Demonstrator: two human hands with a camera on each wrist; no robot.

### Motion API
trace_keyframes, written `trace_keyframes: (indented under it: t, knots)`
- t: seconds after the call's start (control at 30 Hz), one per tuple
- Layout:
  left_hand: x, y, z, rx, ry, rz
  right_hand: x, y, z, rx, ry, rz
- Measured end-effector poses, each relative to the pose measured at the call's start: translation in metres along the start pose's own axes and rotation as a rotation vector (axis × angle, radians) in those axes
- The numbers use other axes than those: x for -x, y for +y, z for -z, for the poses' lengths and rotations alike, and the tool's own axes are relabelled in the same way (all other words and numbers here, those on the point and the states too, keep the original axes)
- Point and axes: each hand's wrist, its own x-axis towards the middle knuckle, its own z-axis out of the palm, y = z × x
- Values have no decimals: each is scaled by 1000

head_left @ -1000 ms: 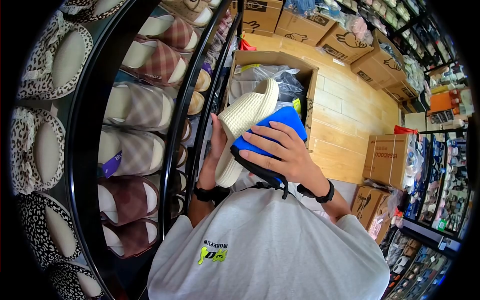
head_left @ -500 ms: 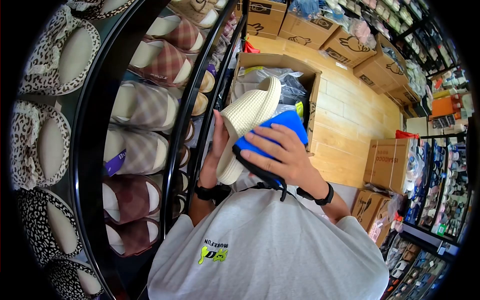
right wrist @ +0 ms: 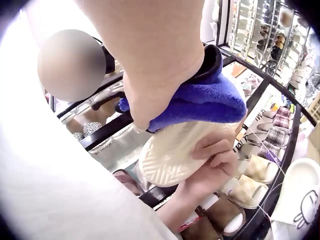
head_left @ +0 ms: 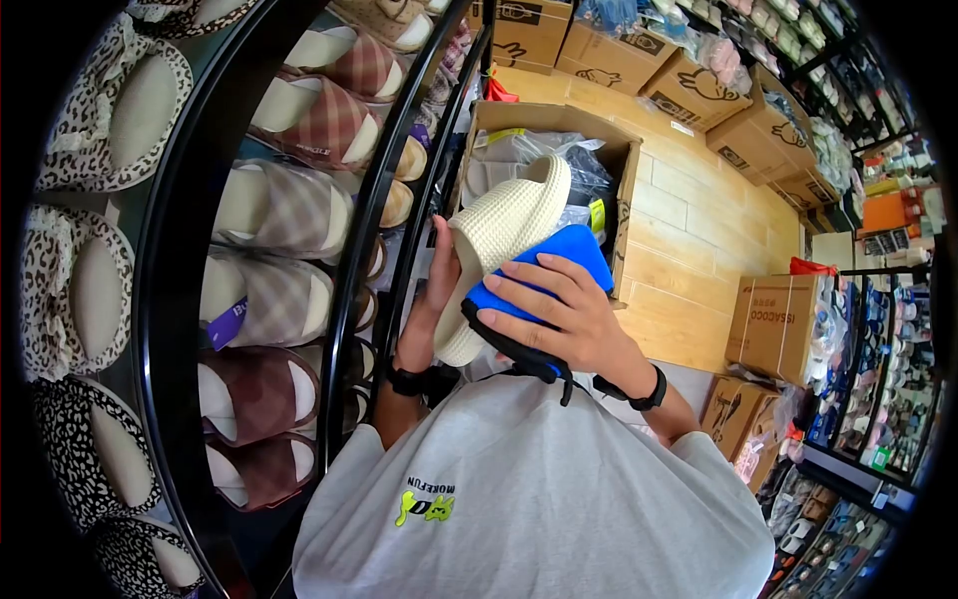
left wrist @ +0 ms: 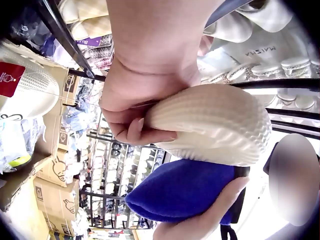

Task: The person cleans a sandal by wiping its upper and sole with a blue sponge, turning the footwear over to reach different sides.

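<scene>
A cream slipper point(head_left: 504, 222) with a waffle-textured strap is held up in front of the chest, toe end pointing away. My left hand point(head_left: 436, 285) grips it from the left; in the left wrist view the fingers point(left wrist: 142, 132) curl over its edge. Against the slipper's right side, my right hand point(head_left: 561, 311) holds a blue plush cloth point(head_left: 579, 258) with a black band and cord. Its fingers spread over the top, and the thumb point(left wrist: 227, 197) lies along the other side in the left wrist view. The slipper's ridged sole point(right wrist: 167, 160) shows in the right wrist view.
Racks of plaid slippers point(head_left: 284, 210) stand close on the left. Beyond the hands sits an open carton point(head_left: 549, 118) with plastic-wrapped items. A light slipper with a red tag point(left wrist: 10, 79) shows near a thin string. More cartons point(head_left: 773, 314) and shoe shelves line the right.
The slipper has shifted slightly to the right, its strap end turning a little. Both hands keep their hold, and the blue cloth stays against the slipper.
</scene>
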Motion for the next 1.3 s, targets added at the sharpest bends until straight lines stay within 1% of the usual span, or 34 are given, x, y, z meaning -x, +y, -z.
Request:
trace_keyframes:
  t: [0.07,0.13,0.2,0.23,0.27,0.33,0.4,0.47,0.53,0.6,0.63,0.67,0.7,0.73,0.83,0.93,0.97,1.07,1.13,1.2,1.3]
  knots:
    - [1,-3,6,133,-32,3,2,3,2,7,0,-16]
    - [2,-2,2,117,-43,28,2,1,2,17,1,-32]
    - [2,-2,0,213,0,50,1,-7,1,-2,20,-41]
    - [4,-3,-3,201,10,50,3,-7,1,2,-10,-13]
    - [3,-2,-5,140,47,44,3,-5,2,2,-9,-13]
    - [6,-1,-14,-40,146,32,2,2,7,73,-80,56]
    - [7,-2,-25,-301,274,45,1,8,6,78,22,-70]
    - [5,-1,-32,-469,362,75,-1,12,9,114,71,-168]
    - [4,-1,-37,-581,412,100,-1,9,6,120,82,-173]
    - [3,-1,-40,-655,445,123,-2,0,1,97,84,-99]
    - [4,-2,-43,-695,466,138,-1,-2,-2,125,54,-34]
    - [2,-1,-44,-730,482,154,1,-3,-1,155,-17,21]
    - [1,-1,-45,-755,496,163,3,-1,-1,154,-22,23]
    - [2,-1,-49,-781,506,173,4,2,-1,153,-26,26]
    - [1,-1,-49,-786,515,183,0,7,5,110,22,-100]
    - [2,-2,-48,-741,508,171,1,4,2,101,35,-129]
    - [3,-2,-48,-730,505,170,3,4,2,133,-4,-98]
    - [6,-4,-48,-697,513,172,6,6,1,103,-22,-76]
    - [6,-2,-44,-703,483,165,1,6,4,76,31,-155]
    - [8,0,-44,-703,467,161,4,9,2,98,51,-195]
    - [8,2,-42,-703,449,157,4,1,-1,96,68,-164]
